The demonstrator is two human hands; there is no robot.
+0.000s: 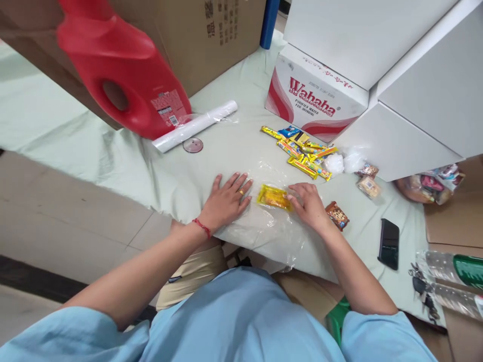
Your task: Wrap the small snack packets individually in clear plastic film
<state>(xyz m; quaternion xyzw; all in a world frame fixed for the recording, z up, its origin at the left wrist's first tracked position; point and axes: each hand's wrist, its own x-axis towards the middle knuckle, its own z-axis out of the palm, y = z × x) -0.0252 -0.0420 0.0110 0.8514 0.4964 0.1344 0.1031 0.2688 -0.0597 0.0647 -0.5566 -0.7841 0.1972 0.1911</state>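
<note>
A yellow snack packet (275, 197) lies on a sheet of clear plastic film (264, 226) near the table's front edge. My left hand (226, 200) rests flat to the left of the packet, fingers spread, on the cloth and the film's left edge. At the packet's right end, my right hand (308, 203) has its thumb and fingers closed on the wrapper's edge. A brown-wrapped snack (337, 216) sits just right of that wrist. Beyond the packet is a pile of yellow snack sticks (302, 151).
A white roll (196, 125) and a round disc (193, 145) lie beside a red jug (128, 75). Behind stand a Wahaha carton (317, 95) and a cardboard box (211, 45). On the right are a phone (389, 244), keys (422, 289) and plastic bottles (449, 266).
</note>
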